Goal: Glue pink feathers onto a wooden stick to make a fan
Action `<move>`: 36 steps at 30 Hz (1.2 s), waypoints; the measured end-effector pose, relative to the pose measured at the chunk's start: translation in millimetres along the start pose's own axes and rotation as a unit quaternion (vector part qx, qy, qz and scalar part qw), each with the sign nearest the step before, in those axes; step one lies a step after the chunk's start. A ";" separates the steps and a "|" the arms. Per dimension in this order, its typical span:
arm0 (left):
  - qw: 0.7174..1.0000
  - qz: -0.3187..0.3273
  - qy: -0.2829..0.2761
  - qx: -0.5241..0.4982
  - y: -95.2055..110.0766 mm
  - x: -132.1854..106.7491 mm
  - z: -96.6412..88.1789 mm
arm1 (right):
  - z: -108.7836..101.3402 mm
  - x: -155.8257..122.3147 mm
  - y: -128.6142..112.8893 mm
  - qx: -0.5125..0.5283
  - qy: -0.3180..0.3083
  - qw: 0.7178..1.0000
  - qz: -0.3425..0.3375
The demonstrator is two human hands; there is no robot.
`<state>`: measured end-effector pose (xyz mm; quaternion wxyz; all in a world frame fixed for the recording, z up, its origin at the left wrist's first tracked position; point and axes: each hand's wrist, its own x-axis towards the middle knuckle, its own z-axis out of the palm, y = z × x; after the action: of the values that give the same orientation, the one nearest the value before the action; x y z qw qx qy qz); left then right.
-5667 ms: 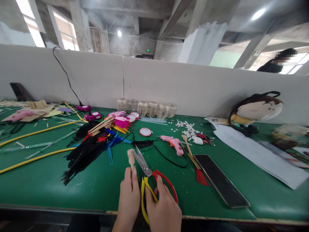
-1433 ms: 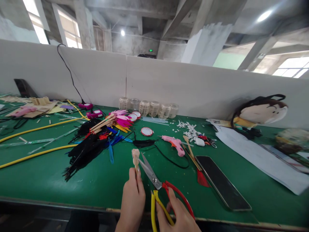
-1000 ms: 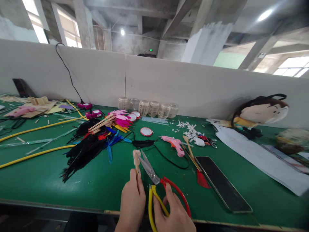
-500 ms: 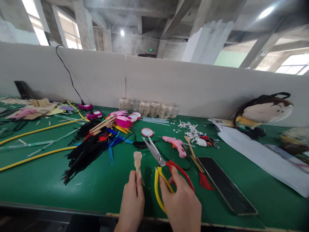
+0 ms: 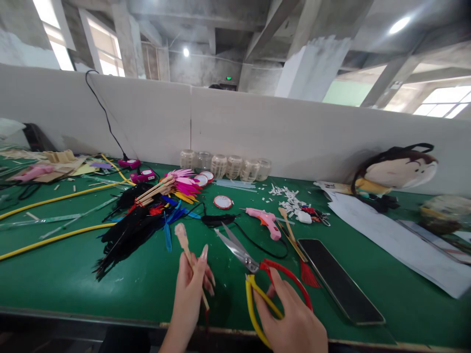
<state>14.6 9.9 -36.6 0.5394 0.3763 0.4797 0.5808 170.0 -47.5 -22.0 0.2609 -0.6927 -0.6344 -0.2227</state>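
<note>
My left hand pinches a thin wooden stick with a pale feather tip, tilted up and to the left above the green table. My right hand grips the red and yellow handles of large scissors. The steel blades point up-left, slightly apart, and lie to the right of the stick without touching it.
A pile of black, blue and pink feathers on sticks lies left of centre. A pink glue gun with a black cord, a phone, paper sheets, glass jars, yellow tubes and a plush bag surround the hands.
The scissors have drawn away to the right from the stick's tip. My left hand has tilted the stick to the left and loosened its fingers round it.
</note>
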 end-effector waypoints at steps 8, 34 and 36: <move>0.994 0.026 -0.105 -0.027 26.1 26.7 -12.8 | -3.6 -21.2 12.2 0.028 -0.015 0.997 -0.072; 0.952 0.096 -0.071 0.280 20.0 43.4 -56.2 | 26.3 9.6 64.5 -0.001 -0.207 0.976 0.069; 0.946 0.084 -0.125 0.287 19.2 40.7 -50.1 | 26.9 15.1 71.9 0.040 -0.230 0.970 0.062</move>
<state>-43.9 43.4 -34.3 0.4137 0.6238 0.5213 0.4099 242.4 -22.8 -38.5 0.1485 -0.7522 -0.6418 -0.0157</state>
